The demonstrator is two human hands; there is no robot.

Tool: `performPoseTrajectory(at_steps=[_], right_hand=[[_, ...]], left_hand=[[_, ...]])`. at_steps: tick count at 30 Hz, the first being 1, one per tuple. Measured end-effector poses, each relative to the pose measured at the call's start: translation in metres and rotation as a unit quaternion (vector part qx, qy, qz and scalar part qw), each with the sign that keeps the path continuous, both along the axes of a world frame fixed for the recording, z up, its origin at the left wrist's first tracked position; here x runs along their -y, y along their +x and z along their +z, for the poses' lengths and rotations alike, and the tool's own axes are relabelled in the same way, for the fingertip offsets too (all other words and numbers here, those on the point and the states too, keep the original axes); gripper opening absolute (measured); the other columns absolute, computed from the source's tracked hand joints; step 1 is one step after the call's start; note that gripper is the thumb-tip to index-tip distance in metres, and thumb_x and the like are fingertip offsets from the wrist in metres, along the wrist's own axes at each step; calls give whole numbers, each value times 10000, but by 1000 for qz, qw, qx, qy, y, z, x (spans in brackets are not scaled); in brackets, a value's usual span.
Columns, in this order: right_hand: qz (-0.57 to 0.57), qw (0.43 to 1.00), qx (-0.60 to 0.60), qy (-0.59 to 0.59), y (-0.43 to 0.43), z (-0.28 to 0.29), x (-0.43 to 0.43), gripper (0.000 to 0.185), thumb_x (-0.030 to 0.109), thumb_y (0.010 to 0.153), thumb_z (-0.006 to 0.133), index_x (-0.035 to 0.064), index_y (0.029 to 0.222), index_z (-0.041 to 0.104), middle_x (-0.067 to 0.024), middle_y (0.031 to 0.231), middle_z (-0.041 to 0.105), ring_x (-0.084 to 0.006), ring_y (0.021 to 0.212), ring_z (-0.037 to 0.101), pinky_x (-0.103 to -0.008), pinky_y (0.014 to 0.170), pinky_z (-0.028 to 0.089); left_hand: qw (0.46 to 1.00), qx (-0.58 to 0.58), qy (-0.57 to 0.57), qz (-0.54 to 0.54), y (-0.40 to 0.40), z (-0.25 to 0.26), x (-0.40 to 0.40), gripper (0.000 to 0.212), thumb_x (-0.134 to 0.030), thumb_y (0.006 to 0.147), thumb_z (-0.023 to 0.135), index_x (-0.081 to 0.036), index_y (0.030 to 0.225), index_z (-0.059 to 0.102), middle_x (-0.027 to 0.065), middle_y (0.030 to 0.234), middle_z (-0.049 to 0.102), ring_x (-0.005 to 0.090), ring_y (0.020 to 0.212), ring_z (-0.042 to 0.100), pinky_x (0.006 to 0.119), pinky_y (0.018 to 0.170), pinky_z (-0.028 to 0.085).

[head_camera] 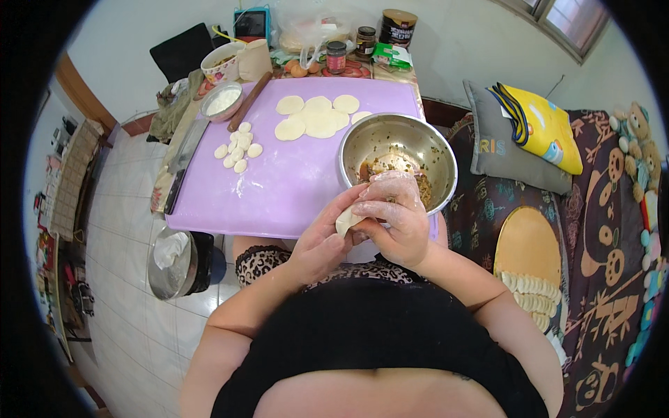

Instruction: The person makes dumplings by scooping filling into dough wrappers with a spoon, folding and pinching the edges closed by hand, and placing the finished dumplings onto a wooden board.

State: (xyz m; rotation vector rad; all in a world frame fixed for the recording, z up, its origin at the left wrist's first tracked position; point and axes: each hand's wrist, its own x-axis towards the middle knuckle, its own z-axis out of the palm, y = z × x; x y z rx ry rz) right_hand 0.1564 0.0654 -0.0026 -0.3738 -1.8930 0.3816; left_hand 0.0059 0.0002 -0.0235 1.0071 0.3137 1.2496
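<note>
Between my two hands, just in front of the steel bowl, is a folded dough dumpling. My left hand supports it from the left, and the floured fingers of my right hand pinch its edge. The stainless steel bowl has chopped filling inside and is partly hidden by my right hand. On the purple mat lie overlapping round dough wrappers and, to their left, a cluster of small flattened dough pieces. A wooden rolling pin rests near the mat's back left.
A cleaver lies along the mat's left edge, near a bowl of flour. Jars and eggs stand behind. At right, a round board bears rows of dumplings. A metal basin is at lower left.
</note>
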Motion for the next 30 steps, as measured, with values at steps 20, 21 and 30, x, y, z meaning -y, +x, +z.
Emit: performPoseTrajectory(at_steps=[20,21,30], right_hand=[[4,998,-51,35,6,-11,-5,171,62,651,724,126,809,714,-23,979,584,-262,960,537,-395,860,417],[3,998,-53,34,6,-10,-5,171,62,651,724,126,809,714,-23,979,584,-262,960,537,-395,860,417],[-11,998,-55,34,10,-7,-6,226,95,660,750,118,879,702,-28,977,584,-255,956,535,-381,848,406]], left_hand=[[995,83,-14,55,17,-2,-2,595,-305,958,512,-66,1437,252,100,1347,443,166,1176,477,281,952,405],[994,93,-22,52,17,-5,-2,582,-298,959,512,-66,1431,263,102,1346,445,163,1167,481,276,944,411],[992,125,-27,25,16,-7,-7,534,-254,939,553,-75,1392,334,108,1371,425,154,1124,513,267,922,436]])
